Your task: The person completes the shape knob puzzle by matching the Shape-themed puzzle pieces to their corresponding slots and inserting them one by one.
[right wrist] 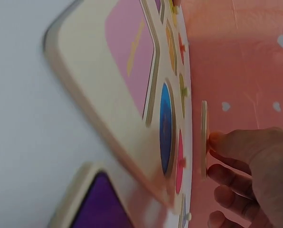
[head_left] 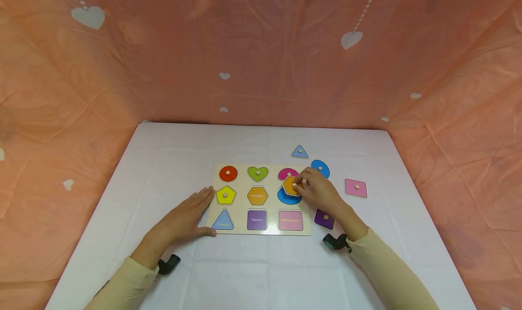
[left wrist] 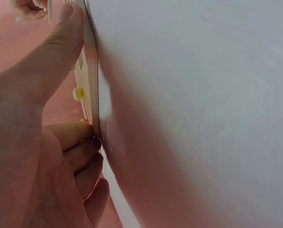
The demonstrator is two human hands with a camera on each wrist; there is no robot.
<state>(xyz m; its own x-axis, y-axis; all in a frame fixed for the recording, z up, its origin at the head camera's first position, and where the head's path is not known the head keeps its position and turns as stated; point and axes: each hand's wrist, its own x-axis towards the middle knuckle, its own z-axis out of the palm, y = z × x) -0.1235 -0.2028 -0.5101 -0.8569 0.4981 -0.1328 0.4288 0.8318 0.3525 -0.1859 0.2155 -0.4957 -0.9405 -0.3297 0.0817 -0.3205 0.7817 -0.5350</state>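
Head view: right hand [head_left: 318, 190] pinches an orange hexagon [head_left: 290, 186] above the blue oval [head_left: 288, 200]; straight-fingered left hand [head_left: 184, 215] touches the puzzle board [head_left: 240, 208]. Placing seems underway, calling for alignment over the orange recess [head_left: 257, 196].

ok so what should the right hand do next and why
Probably carry the orange wooden hexagon piece left to the orange hexagonal recess: the right hand pinches it above the pale wooden board, and that recess is unfilled.
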